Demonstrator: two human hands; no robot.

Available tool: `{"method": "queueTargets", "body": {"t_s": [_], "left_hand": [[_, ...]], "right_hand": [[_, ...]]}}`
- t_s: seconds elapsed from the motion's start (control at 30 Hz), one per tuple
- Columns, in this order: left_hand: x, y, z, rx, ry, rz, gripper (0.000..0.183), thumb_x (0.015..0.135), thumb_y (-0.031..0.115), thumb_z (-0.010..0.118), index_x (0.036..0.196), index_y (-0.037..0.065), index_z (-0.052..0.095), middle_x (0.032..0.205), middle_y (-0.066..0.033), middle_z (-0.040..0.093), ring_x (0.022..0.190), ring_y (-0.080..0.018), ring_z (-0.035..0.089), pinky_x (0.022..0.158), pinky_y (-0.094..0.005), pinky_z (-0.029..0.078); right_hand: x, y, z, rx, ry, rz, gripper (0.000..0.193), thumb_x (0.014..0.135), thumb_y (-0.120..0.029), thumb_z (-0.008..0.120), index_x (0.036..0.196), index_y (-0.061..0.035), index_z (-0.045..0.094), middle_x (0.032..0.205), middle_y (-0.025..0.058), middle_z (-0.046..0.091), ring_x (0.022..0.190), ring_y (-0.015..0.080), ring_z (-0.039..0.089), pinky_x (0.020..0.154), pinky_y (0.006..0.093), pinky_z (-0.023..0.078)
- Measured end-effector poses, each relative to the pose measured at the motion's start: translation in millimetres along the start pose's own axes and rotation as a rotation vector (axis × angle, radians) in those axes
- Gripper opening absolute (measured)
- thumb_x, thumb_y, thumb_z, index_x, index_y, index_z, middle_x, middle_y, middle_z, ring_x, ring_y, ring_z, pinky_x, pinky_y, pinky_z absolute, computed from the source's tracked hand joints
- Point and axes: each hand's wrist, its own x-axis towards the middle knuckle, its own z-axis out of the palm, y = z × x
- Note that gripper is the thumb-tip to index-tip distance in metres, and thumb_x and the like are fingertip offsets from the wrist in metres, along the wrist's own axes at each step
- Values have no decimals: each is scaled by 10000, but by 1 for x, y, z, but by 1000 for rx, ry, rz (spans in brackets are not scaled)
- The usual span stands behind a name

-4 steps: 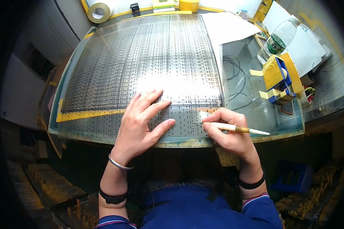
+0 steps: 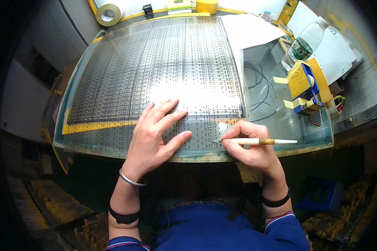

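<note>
A large grey sheet printed with rows of small dark marks lies flat on a glass-topped light table. My left hand rests flat on the sheet's near edge, fingers spread. My right hand grips a slim white pen-like tool with a brown band, held level, its tip touching the sheet just right of my left fingertips. A yellow tape strip runs along the sheet's lower left edge.
A tape roll sits at the far left corner. White paper lies at the far right of the sheet. A plastic bottle, a blue and yellow tape dispenser and black cables are on the right.
</note>
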Motion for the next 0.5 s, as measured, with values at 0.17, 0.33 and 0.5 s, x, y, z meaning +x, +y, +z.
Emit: {"method": "queueTargets", "body": {"t_s": [0.17, 0.33, 0.5], "left_hand": [[0, 0, 1, 3, 1, -2, 452, 865, 346, 767, 1231, 88, 706, 1410, -161, 593, 1347, -328, 523, 1189, -515, 305], [0, -1, 1, -1, 5, -2, 451, 865, 348, 766, 1229, 88, 708, 1408, -165, 593, 1345, -328, 525, 1190, -518, 303], [0, 0, 1, -3, 8, -3, 450, 867, 346, 765, 1232, 89, 707, 1408, -164, 594, 1344, -329, 526, 1188, -525, 302]], "right_hand": [[-2, -4, 2, 147, 69, 123, 110, 906, -68, 724, 958, 28, 710, 817, 53, 710, 728, 75, 634, 631, 241, 501], [-2, -4, 3, 249, 93, 138, 159, 942, -87, 716, 1039, 39, 693, 843, 51, 712, 759, 76, 634, 663, 235, 508], [-4, -1, 3, 214, 60, 67, 191, 914, -90, 736, 1054, 35, 703, 893, 78, 737, 782, 92, 655, 691, 243, 522]]}}
